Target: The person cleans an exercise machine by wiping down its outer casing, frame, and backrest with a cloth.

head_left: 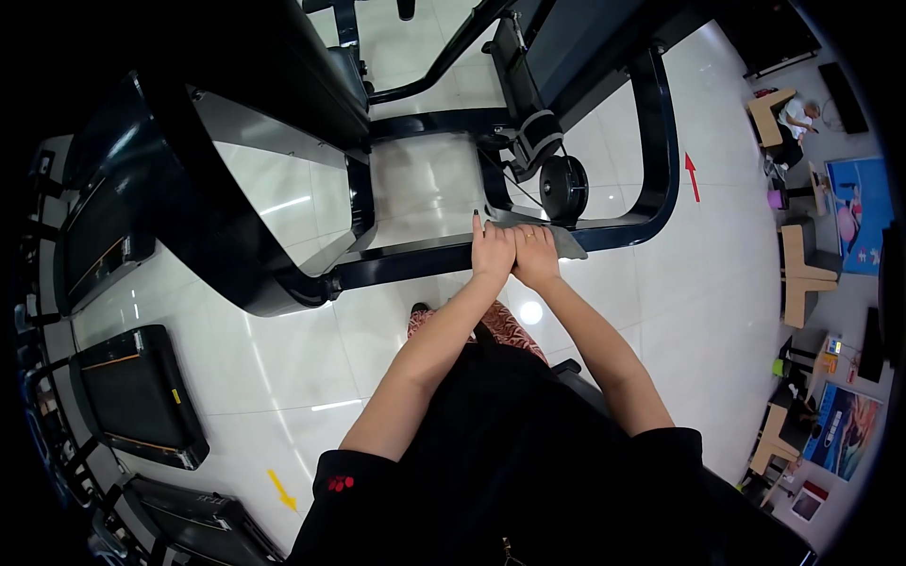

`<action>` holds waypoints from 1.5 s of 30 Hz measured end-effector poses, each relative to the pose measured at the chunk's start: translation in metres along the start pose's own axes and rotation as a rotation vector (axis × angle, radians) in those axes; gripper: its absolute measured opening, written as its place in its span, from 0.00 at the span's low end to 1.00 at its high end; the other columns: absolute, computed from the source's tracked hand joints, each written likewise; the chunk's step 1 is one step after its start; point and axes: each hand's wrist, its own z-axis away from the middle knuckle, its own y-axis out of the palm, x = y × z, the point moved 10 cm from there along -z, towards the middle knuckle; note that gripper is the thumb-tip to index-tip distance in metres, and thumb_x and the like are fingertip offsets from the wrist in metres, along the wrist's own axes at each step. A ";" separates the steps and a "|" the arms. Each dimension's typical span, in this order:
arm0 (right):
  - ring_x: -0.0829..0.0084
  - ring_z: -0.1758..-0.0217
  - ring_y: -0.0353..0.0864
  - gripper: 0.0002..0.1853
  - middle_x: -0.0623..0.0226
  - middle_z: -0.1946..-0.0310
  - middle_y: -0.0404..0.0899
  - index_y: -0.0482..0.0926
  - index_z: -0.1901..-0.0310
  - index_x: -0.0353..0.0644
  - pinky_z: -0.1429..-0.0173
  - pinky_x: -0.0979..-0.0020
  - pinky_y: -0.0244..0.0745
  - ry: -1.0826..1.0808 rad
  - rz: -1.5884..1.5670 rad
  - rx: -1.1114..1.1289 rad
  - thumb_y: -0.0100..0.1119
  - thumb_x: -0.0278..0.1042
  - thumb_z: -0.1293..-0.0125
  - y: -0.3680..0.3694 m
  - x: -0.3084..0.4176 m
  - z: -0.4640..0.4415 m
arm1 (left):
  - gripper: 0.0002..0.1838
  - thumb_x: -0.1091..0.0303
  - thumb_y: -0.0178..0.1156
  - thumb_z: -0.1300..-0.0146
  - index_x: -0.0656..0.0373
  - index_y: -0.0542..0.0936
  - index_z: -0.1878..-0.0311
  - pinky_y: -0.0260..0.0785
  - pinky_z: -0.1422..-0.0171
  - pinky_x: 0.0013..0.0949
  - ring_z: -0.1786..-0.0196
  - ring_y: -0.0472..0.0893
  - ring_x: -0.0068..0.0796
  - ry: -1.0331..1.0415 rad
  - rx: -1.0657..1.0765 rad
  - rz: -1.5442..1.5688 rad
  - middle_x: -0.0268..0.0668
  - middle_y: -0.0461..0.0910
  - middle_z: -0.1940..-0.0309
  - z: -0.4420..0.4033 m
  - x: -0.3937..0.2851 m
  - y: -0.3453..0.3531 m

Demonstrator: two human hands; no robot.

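Both my hands rest side by side on the dark lower frame bar (406, 264) of a gym machine. A grey cloth (572, 244) is draped over this bar, partly covered by my fingers. My left hand (494, 253) presses the cloth against the bar, with one finger pointing up and apart from the others. My right hand (536, 255), touching the left, curls its fingers over the cloth too, and a ring shows on one finger. The cloth's free end sticks out to the right of my right hand. Just beyond it stands a round black pulley (563, 188).
The machine's curved frame (665, 141) rises on the right, and a thick dark upright (217, 189) on the left. Several treadmills (142, 396) line the left side. Desks (805, 274) and a seated person (797, 121) are far right. Red (692, 177) and yellow arrows (282, 491) mark the floor.
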 end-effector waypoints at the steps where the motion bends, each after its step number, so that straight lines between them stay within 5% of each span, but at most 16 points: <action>1: 0.62 0.43 0.65 0.32 0.64 0.51 0.69 0.67 0.48 0.43 0.36 0.57 0.54 -0.003 -0.002 -0.001 0.66 0.39 0.57 0.002 0.007 -0.002 | 0.07 0.67 0.50 0.44 0.57 0.74 0.64 0.42 0.30 0.55 0.46 0.73 0.38 -0.003 0.000 -0.003 0.39 0.79 0.65 0.004 0.006 -0.001; 18: 0.62 0.47 0.65 0.23 0.61 0.53 0.69 0.68 0.50 0.40 0.38 0.56 0.53 -0.114 0.079 -0.138 0.55 0.36 0.50 0.027 0.153 -0.035 | 0.08 0.67 0.51 0.45 0.58 0.74 0.63 0.48 0.33 0.54 0.44 0.71 0.35 -0.073 -0.158 -0.166 0.39 0.78 0.61 0.083 0.135 -0.031; 24: 0.59 0.38 0.59 0.34 0.58 0.42 0.63 0.64 0.43 0.37 0.33 0.52 0.48 -0.127 0.013 -0.117 0.60 0.38 0.53 0.033 0.184 -0.035 | 0.15 0.67 0.49 0.44 0.62 0.74 0.55 0.49 0.31 0.45 0.39 0.67 0.37 -0.103 -0.108 -0.168 0.43 0.74 0.51 0.103 0.162 -0.035; 26: 0.58 0.31 0.51 0.35 0.54 0.36 0.56 0.59 0.38 0.35 0.31 0.47 0.42 -0.172 0.011 -0.098 0.54 0.39 0.48 0.033 0.191 -0.026 | 0.17 0.67 0.49 0.43 0.63 0.73 0.52 0.49 0.31 0.43 0.38 0.65 0.38 -0.110 -0.088 -0.173 0.45 0.73 0.47 0.106 0.161 -0.035; 35: 0.57 0.28 0.47 0.37 0.52 0.33 0.50 0.56 0.36 0.32 0.29 0.54 0.42 -0.009 -0.008 0.045 0.55 0.36 0.49 0.035 0.130 0.018 | 0.31 0.69 0.48 0.46 0.68 0.60 0.37 0.48 0.29 0.45 0.30 0.52 0.46 -0.048 0.020 0.311 0.51 0.55 0.34 0.106 0.093 -0.024; 41: 0.56 0.28 0.47 0.37 0.51 0.33 0.51 0.57 0.36 0.32 0.29 0.49 0.41 -0.027 0.196 -0.090 0.54 0.37 0.48 0.045 0.142 0.004 | 0.36 0.70 0.53 0.49 0.66 0.57 0.35 0.47 0.29 0.44 0.29 0.51 0.43 -0.042 -0.016 0.363 0.47 0.53 0.32 0.118 0.112 -0.013; 45: 0.54 0.29 0.47 0.37 0.49 0.34 0.52 0.58 0.38 0.30 0.30 0.46 0.39 -0.177 0.063 -0.016 0.54 0.40 0.48 0.042 0.185 -0.011 | 0.39 0.70 0.57 0.51 0.65 0.55 0.34 0.47 0.28 0.44 0.29 0.50 0.43 -0.158 0.064 0.417 0.46 0.50 0.31 0.141 0.153 -0.018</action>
